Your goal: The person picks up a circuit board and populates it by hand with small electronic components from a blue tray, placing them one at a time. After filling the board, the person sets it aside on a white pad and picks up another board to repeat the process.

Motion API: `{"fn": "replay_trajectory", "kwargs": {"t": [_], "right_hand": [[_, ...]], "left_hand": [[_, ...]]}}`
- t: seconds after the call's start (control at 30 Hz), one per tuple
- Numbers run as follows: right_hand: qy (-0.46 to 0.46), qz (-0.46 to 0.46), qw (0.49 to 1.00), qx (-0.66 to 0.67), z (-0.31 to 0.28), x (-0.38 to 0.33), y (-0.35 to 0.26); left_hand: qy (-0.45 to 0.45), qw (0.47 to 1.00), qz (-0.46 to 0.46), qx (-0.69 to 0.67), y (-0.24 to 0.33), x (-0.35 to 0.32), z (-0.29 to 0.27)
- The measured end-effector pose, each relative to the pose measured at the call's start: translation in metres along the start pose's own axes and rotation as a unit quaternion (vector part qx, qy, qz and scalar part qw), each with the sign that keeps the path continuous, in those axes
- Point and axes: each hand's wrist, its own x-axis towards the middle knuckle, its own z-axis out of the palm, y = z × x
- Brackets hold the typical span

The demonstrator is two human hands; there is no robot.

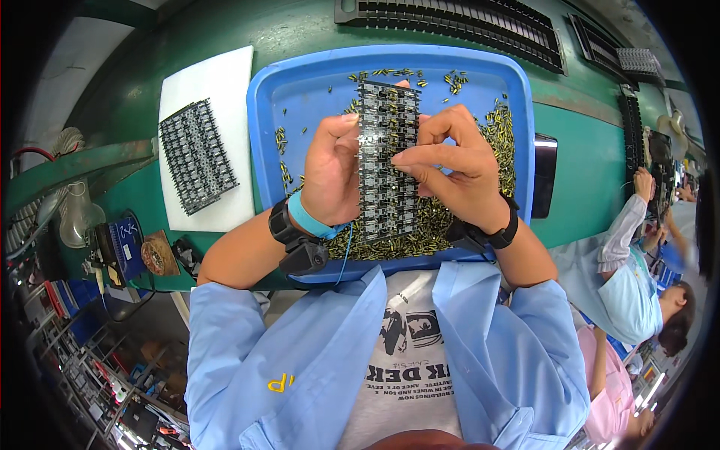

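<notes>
My left hand (330, 169) grips the left edge of a long black panel of small circuit boards (386, 161), held upright over a blue tray (300, 90). My right hand (454, 161) rests on the panel's right side, thumb and forefinger pinched against its surface about halfway down; whether a small part is between them is too small to tell. Many small brass-coloured components (420, 229) lie heaped in the tray under and to the right of the panel. Both wrists wear black bands, the left also a blue strap with a cord.
A second black panel (196, 154) lies on a white sheet (225, 82) left of the tray. Black slotted racks (465, 26) sit along the far edge of the green bench. A dark phone-like slab (544, 174) lies right of the tray. Other workers (637, 277) sit at right.
</notes>
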Motion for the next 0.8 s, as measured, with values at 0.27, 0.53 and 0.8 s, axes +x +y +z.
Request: {"fn": "replay_trajectory", "kwargs": {"t": [0.27,0.53,0.8], "right_hand": [[-0.031,-0.05,0.995,-0.081,-0.0064,0.0012,-0.0008],[-0.025,-0.071,0.988,-0.132,-0.006,-0.0011,-0.0038],[-0.03,-0.135,0.968,-0.208,-0.009,0.0002,-0.01]], "left_hand": [[0.055,0.997,-0.021,0.04,0.0007,-0.0005,0.0023],[0.043,0.998,-0.026,0.045,0.001,0.0016,0.0077],[0.057,0.996,-0.028,0.062,0.0002,-0.0001,0.0059]]}}
